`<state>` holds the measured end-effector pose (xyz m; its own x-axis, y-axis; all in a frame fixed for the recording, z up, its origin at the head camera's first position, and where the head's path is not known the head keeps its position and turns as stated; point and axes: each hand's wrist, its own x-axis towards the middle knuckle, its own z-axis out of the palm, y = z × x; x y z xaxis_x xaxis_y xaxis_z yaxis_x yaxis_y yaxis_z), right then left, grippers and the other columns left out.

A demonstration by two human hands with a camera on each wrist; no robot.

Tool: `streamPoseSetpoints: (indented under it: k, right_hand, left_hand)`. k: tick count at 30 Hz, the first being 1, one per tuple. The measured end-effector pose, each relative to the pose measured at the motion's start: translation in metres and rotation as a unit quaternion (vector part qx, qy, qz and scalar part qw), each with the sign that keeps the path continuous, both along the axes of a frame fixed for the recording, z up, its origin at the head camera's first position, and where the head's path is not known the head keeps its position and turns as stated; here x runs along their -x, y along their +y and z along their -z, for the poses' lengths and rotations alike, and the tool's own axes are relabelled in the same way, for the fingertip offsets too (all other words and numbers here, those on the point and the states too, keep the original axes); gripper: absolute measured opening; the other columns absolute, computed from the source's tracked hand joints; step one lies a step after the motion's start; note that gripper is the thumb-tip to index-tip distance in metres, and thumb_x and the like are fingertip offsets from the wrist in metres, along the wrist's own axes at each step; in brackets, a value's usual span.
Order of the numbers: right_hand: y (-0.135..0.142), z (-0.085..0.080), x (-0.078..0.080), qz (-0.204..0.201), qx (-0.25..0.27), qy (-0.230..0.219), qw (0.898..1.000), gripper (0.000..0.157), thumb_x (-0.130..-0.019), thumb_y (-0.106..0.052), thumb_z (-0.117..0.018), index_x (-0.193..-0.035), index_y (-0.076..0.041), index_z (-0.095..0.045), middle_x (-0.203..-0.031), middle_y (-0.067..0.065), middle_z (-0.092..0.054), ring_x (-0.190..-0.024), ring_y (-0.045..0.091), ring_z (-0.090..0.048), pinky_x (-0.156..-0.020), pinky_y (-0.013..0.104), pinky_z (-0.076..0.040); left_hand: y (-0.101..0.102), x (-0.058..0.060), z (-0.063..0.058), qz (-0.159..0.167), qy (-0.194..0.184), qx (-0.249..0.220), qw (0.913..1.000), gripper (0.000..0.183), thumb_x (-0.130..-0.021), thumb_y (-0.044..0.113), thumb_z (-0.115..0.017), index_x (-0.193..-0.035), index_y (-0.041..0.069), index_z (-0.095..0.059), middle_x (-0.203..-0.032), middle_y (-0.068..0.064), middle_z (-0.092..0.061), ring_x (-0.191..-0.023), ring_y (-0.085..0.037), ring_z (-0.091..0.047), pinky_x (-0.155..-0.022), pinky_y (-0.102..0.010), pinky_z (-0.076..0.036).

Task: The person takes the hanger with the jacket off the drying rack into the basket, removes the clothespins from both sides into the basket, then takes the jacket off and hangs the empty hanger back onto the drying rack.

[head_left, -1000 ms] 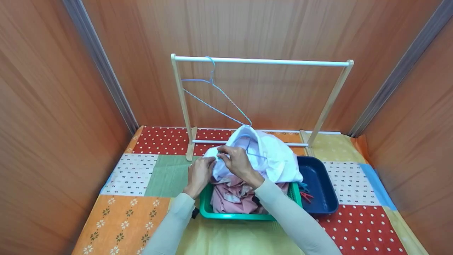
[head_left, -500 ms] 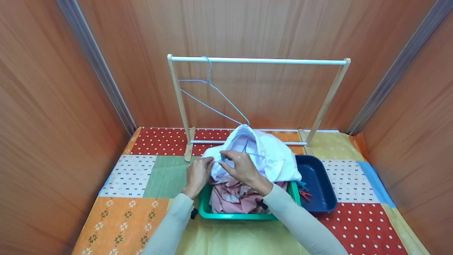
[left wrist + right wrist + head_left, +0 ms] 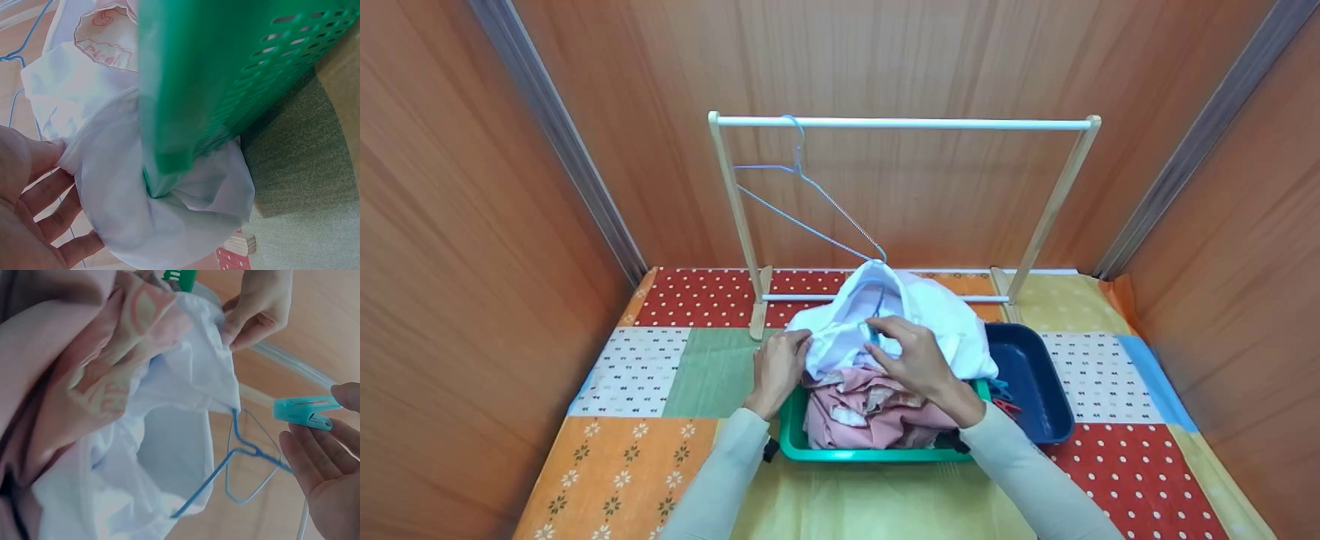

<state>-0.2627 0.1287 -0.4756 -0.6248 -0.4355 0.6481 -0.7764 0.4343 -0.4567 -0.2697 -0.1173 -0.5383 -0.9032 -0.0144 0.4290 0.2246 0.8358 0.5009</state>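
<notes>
A white garment [image 3: 956, 330] lies over the back of the green basket [image 3: 877, 455], with a blue wire hanger [image 3: 205, 486] inside its opening. My left hand [image 3: 778, 367] pinches the garment's edge between thumb and fingers; in the left wrist view the cloth drapes around the basket's corner. Over the garment's middle, my right hand [image 3: 919, 364] holds a turquoise clothespin [image 3: 304, 410] between thumb and fingers. The right wrist view shows the clothespin apart from the cloth. Crumpled pink clothes [image 3: 840, 427] fill the basket's front.
Behind the basket stands a wooden rack with a white bar [image 3: 945, 124]. One bare hanger [image 3: 797, 157] hangs from its left end. A navy tray [image 3: 1039, 390] at the basket's right holds red [image 3: 1006, 407] and blue clothespins [image 3: 999, 388]. Wood panels [image 3: 915, 60] surround the table.
My right hand has moved right, away from my left hand, carrying the clothespin along the garment. My left hand keeps its pinch at the edge. The head view has shifted slightly.
</notes>
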Motion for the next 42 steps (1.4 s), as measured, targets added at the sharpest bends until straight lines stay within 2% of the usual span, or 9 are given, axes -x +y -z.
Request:
streamPoseSetpoints:
  k: [6, 11, 15, 21, 26, 32, 37, 42]
  right_hand:
    - [0.028, 0.004, 0.000, 0.015, 0.025, -0.009, 1.000, 0.031, -0.088, -0.014, -0.074, -0.117, -0.004, -0.069, -0.106, 0.015, -0.072, -0.093, 0.022, -0.071, -0.078, 0.041, -0.059]
    - [0.049, 0.003, 0.001, 0.043, 0.031, -0.037, 0.998, 0.030, -0.088, -0.014, -0.073, -0.117, -0.006, -0.069, -0.107, 0.014, -0.072, -0.092, 0.022, -0.072, -0.079, 0.041, -0.059]
    - [0.065, 0.001, 0.004, 0.063, 0.032, -0.042, 0.997, 0.031, -0.088, -0.014, -0.073, -0.118, -0.006, -0.069, -0.109, 0.011, -0.072, -0.092, 0.021, -0.072, -0.078, 0.040, -0.060]
    - [0.091, 0.002, 0.006, 0.101, 0.035, -0.065, 0.992, 0.033, -0.088, -0.014, -0.073, -0.119, -0.005, -0.069, -0.112, 0.013, -0.072, -0.092, 0.022, -0.073, -0.078, 0.040, -0.059]
    - [0.111, 0.010, 0.009, 0.139, 0.032, -0.071, 0.987, 0.033, -0.087, -0.013, -0.074, -0.119, -0.005, -0.069, -0.112, 0.012, -0.072, -0.092, 0.023, -0.072, -0.078, 0.042, -0.059]
    - [0.131, 0.020, 0.013, 0.180, 0.023, -0.066, 0.981, 0.033, -0.086, -0.012, -0.076, -0.117, -0.004, -0.070, -0.110, 0.011, -0.071, -0.097, 0.025, -0.070, -0.078, 0.039, -0.059]
    - [0.147, 0.028, 0.016, 0.199, 0.028, -0.089, 0.976, 0.032, -0.086, -0.009, -0.075, -0.117, -0.002, -0.069, -0.109, 0.015, -0.070, -0.098, 0.028, -0.070, -0.079, 0.042, -0.058]
    - [0.163, 0.038, 0.020, 0.236, 0.013, -0.106, 0.966, 0.035, -0.087, -0.010, -0.074, -0.120, -0.002, -0.067, -0.112, 0.017, -0.069, -0.095, 0.031, -0.070, -0.081, 0.047, -0.057]
  left_hand:
    - [-0.001, -0.001, 0.000, 0.003, -0.001, -0.005, 1.0000, 0.017, -0.095, 0.023, -0.065, -0.105, 0.018, -0.077, -0.099, -0.004, -0.077, -0.090, -0.025, -0.071, -0.067, -0.046, -0.056]
    - [0.001, -0.001, 0.000, 0.007, 0.002, -0.002, 1.0000, 0.018, -0.095, 0.023, -0.065, -0.107, 0.017, -0.077, -0.099, -0.005, -0.077, -0.088, -0.025, -0.072, -0.066, -0.045, -0.056]
    - [0.001, -0.001, -0.001, 0.007, 0.002, -0.003, 1.0000, 0.018, -0.095, 0.023, -0.065, -0.107, 0.017, -0.077, -0.099, -0.004, -0.077, -0.087, -0.024, -0.072, -0.065, -0.044, -0.056]
    - [0.001, 0.001, 0.001, 0.009, 0.005, 0.000, 0.9999, 0.017, -0.095, 0.023, -0.065, -0.106, 0.017, -0.077, -0.096, -0.003, -0.077, -0.084, -0.024, -0.071, -0.063, -0.043, -0.055]
    - [0.001, 0.001, 0.002, 0.003, 0.006, 0.005, 1.0000, 0.017, -0.095, 0.023, -0.065, -0.106, 0.017, -0.077, -0.097, -0.004, -0.077, -0.086, -0.025, -0.071, -0.066, -0.046, -0.056]
    - [0.001, 0.001, 0.000, -0.003, 0.002, 0.007, 1.0000, 0.018, -0.095, 0.023, -0.065, -0.107, 0.016, -0.077, -0.100, -0.005, -0.077, -0.091, -0.026, -0.072, -0.067, -0.048, -0.056]
    - [0.001, 0.000, 0.000, 0.001, -0.003, -0.001, 1.0000, 0.018, -0.095, 0.023, -0.065, -0.107, 0.016, -0.077, -0.100, -0.004, -0.077, -0.090, -0.024, -0.072, -0.068, -0.046, -0.057]
    - [0.001, 0.001, 0.001, -0.001, -0.004, -0.001, 1.0000, 0.018, -0.095, 0.024, -0.065, -0.106, 0.017, -0.077, -0.100, -0.004, -0.077, -0.089, -0.023, -0.072, -0.068, -0.045, -0.057]
